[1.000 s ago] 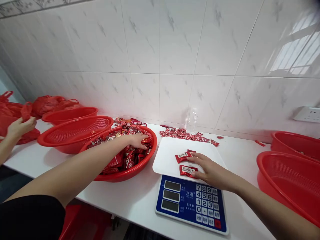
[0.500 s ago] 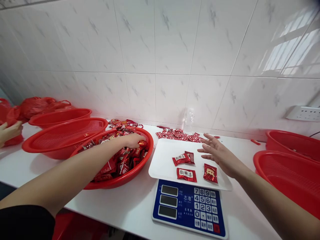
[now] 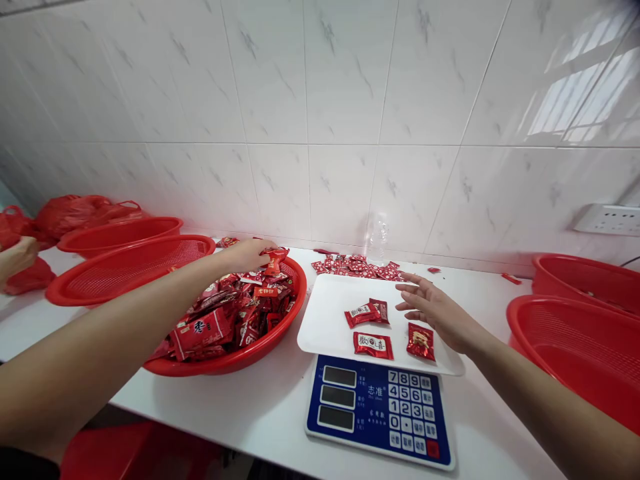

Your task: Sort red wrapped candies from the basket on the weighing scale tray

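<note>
My left hand [image 3: 250, 253] is raised just above the far rim of a red basket [image 3: 280, 330] full of red candy packets, fingers closed on a few red packets [image 3: 274, 259]. My right hand [image 3: 433, 310] hovers over the right side of the white scale tray [image 3: 330, 320], fingers spread and holding nothing. Several red packets lie on the tray: a pair [image 3: 367, 312], one with white characters [image 3: 373, 345] and one [image 3: 421, 341] right beside my right hand. The blue scale panel [image 3: 380, 410] with keypad sits in front.
Empty red baskets [image 3: 125, 267] stand at the left and two more red baskets [image 3: 580, 333] at the right. Loose red packets [image 3: 357, 267] and a clear bottle [image 3: 379, 240] lie by the tiled wall. Another person's hand [image 3: 17, 257] touches red bags [image 3: 75, 210] at far left.
My left hand rose out of the basket's pile with packets in it. My right hand let go of a packet on the tray, lifted and spread its fingers.
</note>
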{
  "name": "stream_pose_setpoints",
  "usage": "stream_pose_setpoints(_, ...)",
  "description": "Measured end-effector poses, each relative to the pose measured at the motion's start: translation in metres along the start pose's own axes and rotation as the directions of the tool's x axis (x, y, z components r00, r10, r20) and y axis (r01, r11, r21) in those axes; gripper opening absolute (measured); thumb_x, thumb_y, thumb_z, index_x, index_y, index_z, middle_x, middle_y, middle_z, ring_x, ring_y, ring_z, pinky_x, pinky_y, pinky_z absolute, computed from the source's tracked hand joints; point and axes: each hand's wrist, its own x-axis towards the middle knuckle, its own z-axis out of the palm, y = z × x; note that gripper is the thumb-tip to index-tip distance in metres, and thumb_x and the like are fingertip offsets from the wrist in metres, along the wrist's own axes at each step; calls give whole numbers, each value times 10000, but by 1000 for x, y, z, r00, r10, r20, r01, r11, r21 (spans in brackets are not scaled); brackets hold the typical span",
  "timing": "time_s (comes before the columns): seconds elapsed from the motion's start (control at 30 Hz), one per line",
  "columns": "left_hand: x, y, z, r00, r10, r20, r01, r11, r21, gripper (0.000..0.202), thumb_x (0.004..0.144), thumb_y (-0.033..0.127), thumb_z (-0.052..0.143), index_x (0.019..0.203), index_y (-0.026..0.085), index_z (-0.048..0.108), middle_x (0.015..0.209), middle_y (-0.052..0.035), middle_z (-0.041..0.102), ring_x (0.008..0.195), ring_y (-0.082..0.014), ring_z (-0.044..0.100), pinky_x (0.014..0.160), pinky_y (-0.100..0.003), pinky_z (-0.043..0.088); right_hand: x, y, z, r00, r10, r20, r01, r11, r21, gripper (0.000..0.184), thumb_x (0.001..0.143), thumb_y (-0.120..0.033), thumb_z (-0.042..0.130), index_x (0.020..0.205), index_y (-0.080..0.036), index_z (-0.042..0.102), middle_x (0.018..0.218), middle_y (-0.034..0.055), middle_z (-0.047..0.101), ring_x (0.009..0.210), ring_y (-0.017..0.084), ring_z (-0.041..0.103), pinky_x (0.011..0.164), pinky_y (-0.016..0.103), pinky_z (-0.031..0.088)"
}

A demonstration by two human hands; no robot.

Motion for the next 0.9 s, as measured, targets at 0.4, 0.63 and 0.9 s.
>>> stream_pose_setpoints(0.4,-5,121,57,952,238,190,-79,795,-602,521,790,253,486,1309,208,492,1065,-78,694,896,-181,665,737,-266,531,-13,-5,22,996,-76,36,84,931,-354,481,868,-497,510,1296,-280,473,1318,69,533,1086,215,577,825,367,531)
stream_pose_setpoints(0.63,-39,142,57,865,472,172,-362,823,-438,491,796,353,599,1275,266,542,1360,-54,541,1248,-264,489,1047,-376,369,-19,16,11,965,-201,167,261,764,-590,587,864,-521,516,1392,-296,390,1478,58,351,1380,225,285,1115,442,285)
stream_pose_setpoints(0.9,-66,145,89,877,464,126,-327,768,-551,661,819,376,596,1423,268,350,1490,-68,376,1344,-264,379,1113,-421,311,-7,17,27,920,-108,377,332,726,-602,948,744,-689,578,1502,-341,127,1588,53,-17,1439,293,-66,1143,540,97)
